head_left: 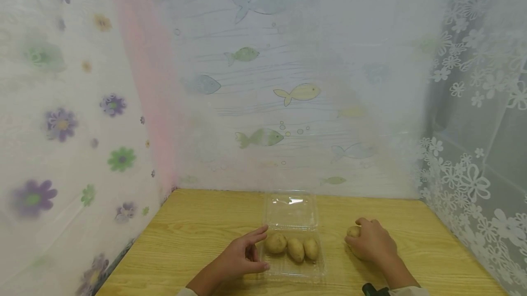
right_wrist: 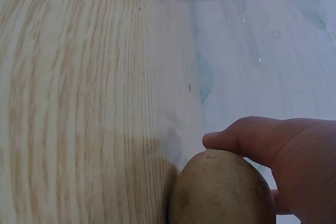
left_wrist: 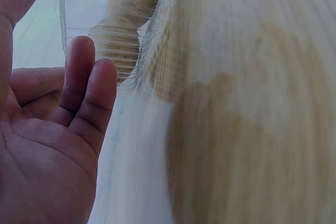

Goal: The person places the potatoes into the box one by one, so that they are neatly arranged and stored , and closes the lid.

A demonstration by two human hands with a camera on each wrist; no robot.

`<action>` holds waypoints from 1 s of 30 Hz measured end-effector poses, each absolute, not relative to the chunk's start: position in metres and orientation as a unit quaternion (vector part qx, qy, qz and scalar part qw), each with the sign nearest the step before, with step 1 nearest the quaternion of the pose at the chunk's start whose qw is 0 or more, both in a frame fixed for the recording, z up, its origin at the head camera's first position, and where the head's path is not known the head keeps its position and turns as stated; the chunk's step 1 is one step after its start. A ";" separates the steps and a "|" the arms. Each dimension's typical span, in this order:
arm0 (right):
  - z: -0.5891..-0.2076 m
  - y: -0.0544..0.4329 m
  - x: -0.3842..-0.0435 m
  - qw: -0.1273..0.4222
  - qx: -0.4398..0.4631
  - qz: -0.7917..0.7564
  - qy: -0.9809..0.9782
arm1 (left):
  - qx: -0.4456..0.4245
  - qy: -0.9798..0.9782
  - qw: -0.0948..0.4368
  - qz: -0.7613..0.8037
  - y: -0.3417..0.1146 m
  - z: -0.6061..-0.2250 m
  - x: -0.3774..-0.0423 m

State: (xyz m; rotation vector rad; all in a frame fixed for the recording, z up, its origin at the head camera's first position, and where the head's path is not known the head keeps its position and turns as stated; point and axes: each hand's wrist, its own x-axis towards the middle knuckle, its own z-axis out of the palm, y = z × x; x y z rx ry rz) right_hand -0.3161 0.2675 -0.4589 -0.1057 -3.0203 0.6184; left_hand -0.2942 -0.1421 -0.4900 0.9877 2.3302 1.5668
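A clear plastic clamshell container [head_left: 290,271] stands with its lid [head_left: 290,213] folded back, and three potatoes [head_left: 295,249] lie side by side in its base. At the container's left side, my left hand [head_left: 240,255] holds the edge between thumb and forefinger. In the left wrist view, the bent fingers [left_wrist: 100,93] are against the clear ribbed wall. To the right of the container, my right hand [head_left: 372,241] grips a potato [right_wrist: 223,192] from above. The thumb lies along its top in the right wrist view. Most of this potato is hidden by the hand in the head view.
The wood-grain table [head_left: 193,223] extends on both sides of the container. Translucent curtains printed with fish [head_left: 263,137] and flowers [head_left: 61,124] close in the back and sides. A dark object [head_left: 372,289] sits near the right wrist.
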 end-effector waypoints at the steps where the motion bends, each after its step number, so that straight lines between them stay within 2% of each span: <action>1: -0.459 0.268 -0.316 0.028 -0.035 0.199 -0.979 | 0.331 0.780 0.082 0.525 -0.142 -0.490 -0.294; 13: -0.458 0.270 -0.317 0.011 -0.046 0.191 -0.980 | 0.333 0.780 0.085 0.523 -0.143 -0.492 -0.295; 30: -0.459 0.271 -0.316 0.019 -0.052 0.190 -0.980 | 0.332 0.783 0.081 0.520 -0.142 -0.490 -0.293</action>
